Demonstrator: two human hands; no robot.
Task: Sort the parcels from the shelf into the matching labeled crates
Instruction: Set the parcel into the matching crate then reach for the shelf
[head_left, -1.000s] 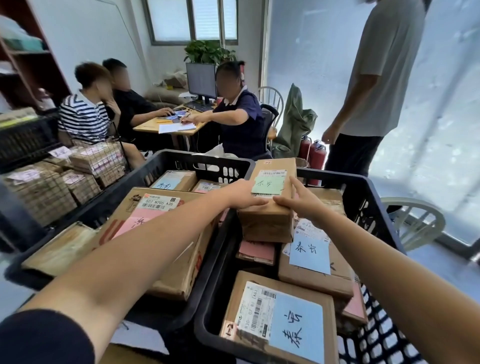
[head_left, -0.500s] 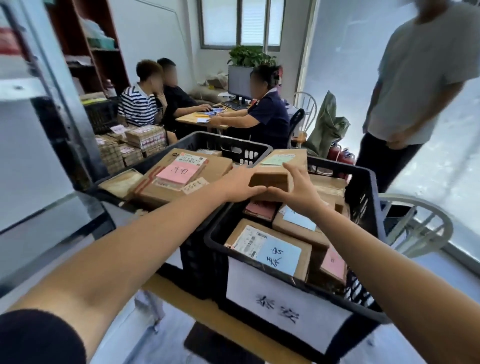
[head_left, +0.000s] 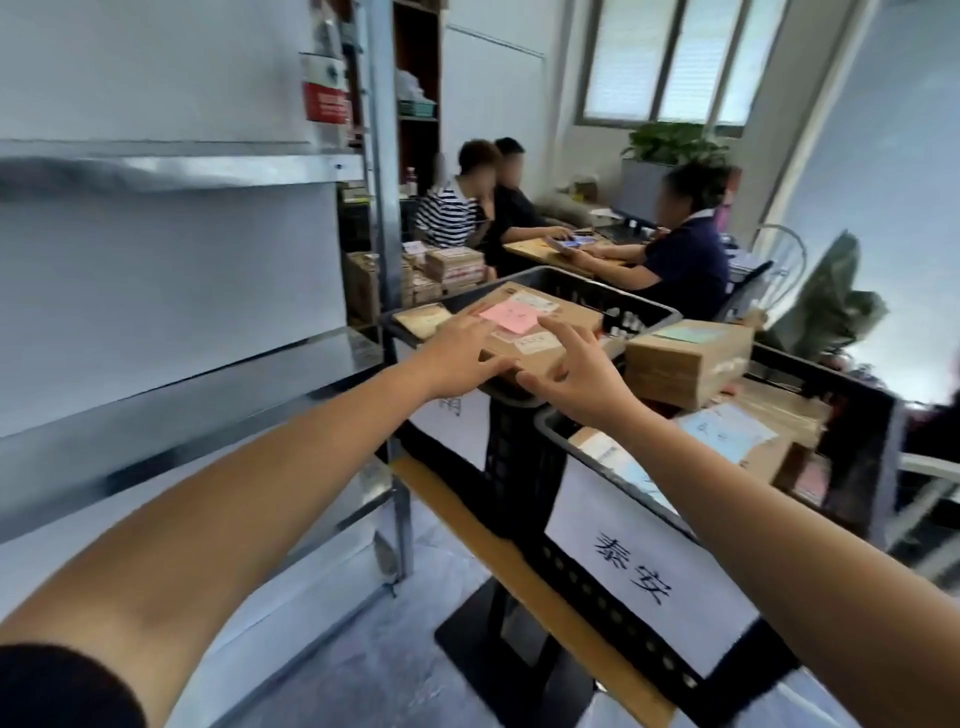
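Head view, moderate motion blur. We note the left hand and the right hand both stretched forward, fingers spread and nearly straight, grasping nothing. They lie over the near edge of the pink-note parcel, and we cannot tell whether any fingertip actually touches the cardboard. That parcel lies flat in the left crate, label face up. We judge this is so the note can be checked against the left sign, which is mostly hidden behind the left wrist. Its long axis seems to run along the crate, away from us toward the desk, though the wide lens makes this uncertain. The green-note parcel sits in the right crate, on top of other parcels and above the rim, well apart from both hands. Its broad face and note are up and a long side faces us, so its long axis runs roughly left to right across the view. The right sign, white paper with handwritten characters, hangs on that crate's front wall and presumably fixes what belongs there. We judge the green-note parcel delivered and the empty hands free for the next pick from the metal shelf at left.
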